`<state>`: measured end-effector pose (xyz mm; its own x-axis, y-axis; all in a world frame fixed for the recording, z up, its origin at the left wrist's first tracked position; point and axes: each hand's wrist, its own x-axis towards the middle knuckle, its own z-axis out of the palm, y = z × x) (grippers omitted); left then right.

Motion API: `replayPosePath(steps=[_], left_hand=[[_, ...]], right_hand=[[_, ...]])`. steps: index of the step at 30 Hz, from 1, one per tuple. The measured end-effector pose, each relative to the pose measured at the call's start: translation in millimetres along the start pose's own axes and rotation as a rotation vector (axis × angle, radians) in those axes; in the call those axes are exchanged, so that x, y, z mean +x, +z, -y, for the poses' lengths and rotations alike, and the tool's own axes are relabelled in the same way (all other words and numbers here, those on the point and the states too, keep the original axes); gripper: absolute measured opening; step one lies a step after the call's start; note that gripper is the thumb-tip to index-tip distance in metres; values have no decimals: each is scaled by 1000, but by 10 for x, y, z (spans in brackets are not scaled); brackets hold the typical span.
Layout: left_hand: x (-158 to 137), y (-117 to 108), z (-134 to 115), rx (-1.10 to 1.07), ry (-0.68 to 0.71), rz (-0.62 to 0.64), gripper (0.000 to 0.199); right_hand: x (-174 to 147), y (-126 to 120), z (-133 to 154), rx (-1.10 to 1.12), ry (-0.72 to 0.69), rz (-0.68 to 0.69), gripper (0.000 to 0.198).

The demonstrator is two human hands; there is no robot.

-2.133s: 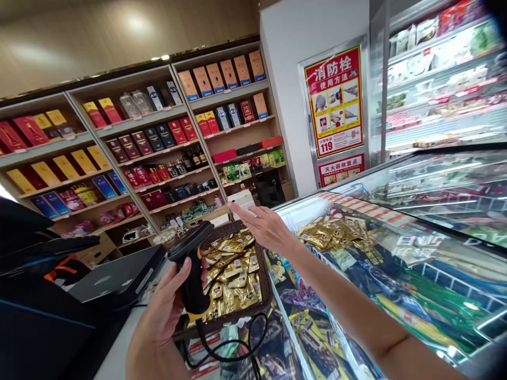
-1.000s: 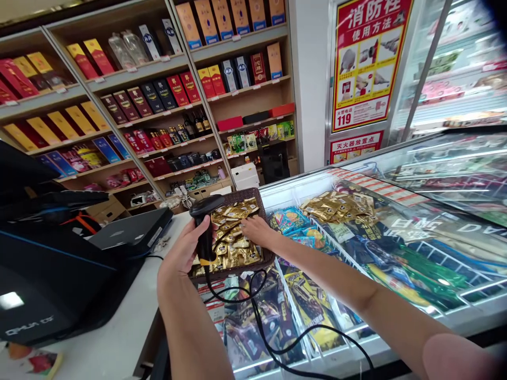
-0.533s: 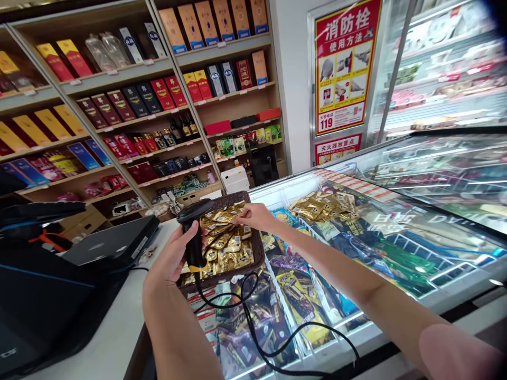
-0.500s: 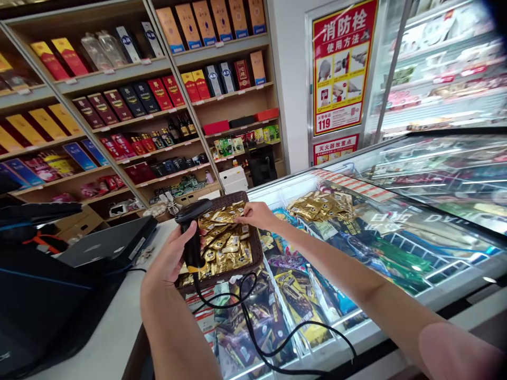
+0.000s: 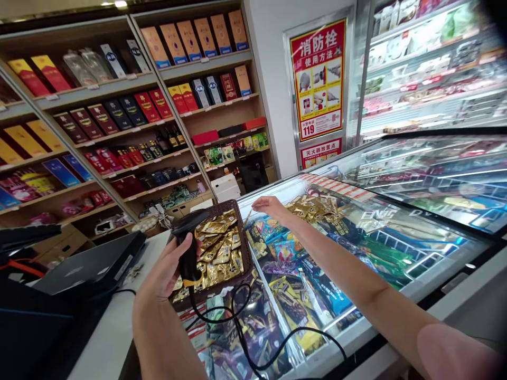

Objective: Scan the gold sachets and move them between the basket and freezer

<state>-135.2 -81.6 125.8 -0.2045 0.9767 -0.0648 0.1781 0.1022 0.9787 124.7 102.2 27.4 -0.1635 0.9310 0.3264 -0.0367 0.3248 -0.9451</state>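
My left hand is wrapped round the handle of a black barcode scanner with a yellow part at its base. The scanner's head reaches over the left side of a dark brown woven basket full of small gold packets. Just beyond the basket's right edge, my right hand pinches a small packet, seen nearly edge-on, above the freezer's glass lid. Behind that hand, a loose pile of gold packets lies on the glass. From the scanner hangs a black cable, looping across the glass.
The glass-topped freezer holds bagged frozen goods in wire baskets. To the left, a white counter carries a dark laptop-like device. Shelves of boxes stand behind, beside a red fire-hydrant poster.
My right hand has moved from over the basket to the right, past its edge, with a packet between its fingers. My left hand still holds the scanner. The view has shifted slightly right.
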Motion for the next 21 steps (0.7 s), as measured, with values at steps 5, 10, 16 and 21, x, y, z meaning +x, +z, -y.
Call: replayPosePath(steps=[5, 10, 16, 21], left_hand=[[-29, 145, -30, 53, -23, 161, 52], [-80, 401, -64, 138, -19, 285, 49], [-18, 733, -35, 313, 35, 363, 47], [1, 875, -32, 326, 61, 397, 44]], right_hand=[[71, -287, 98, 113, -51, -170, 25], [113, -495, 86, -312, -142, -220, 16], [112, -585, 72, -422, -53, -173, 11], [112, -605, 88, -482, -20, -153, 14]])
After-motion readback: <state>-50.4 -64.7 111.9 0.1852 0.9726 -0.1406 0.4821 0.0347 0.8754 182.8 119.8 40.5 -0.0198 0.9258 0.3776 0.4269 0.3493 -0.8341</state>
